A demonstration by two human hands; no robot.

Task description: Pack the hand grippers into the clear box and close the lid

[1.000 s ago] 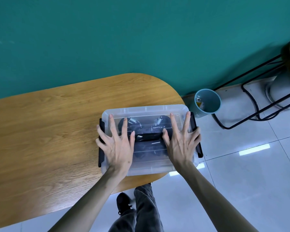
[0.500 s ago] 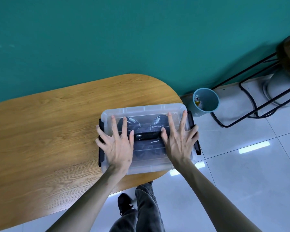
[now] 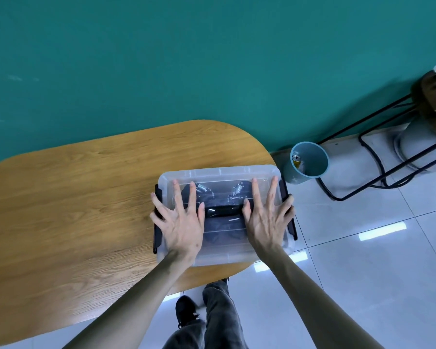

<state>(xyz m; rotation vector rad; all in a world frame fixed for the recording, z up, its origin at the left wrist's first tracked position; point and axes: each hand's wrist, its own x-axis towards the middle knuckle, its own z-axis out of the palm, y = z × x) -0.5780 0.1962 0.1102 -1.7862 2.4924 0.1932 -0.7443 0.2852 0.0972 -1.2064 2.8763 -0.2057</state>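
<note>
The clear box (image 3: 222, 175) sits at the right end of the wooden table (image 3: 86, 197), with its lid on top. Through the lid I see the black hand grippers (image 3: 223, 210) with metal springs inside. My left hand (image 3: 183, 222) lies flat on the left half of the lid, fingers spread. My right hand (image 3: 266, 217) lies flat on the right half, fingers spread, little finger near the black right latch (image 3: 291, 222). The black left latch (image 3: 157, 235) sticks out beside my left hand.
The box's right end overhangs the table's rounded edge. A teal waste bin (image 3: 310, 167) with a can inside stands on the tiled floor to the right. A black metal frame (image 3: 378, 157) stands beyond it. My legs and a shoe show below the table.
Both hands stay flat on the lid. The outer fingers have spread slightly toward the side latches. The view has shifted a little.
</note>
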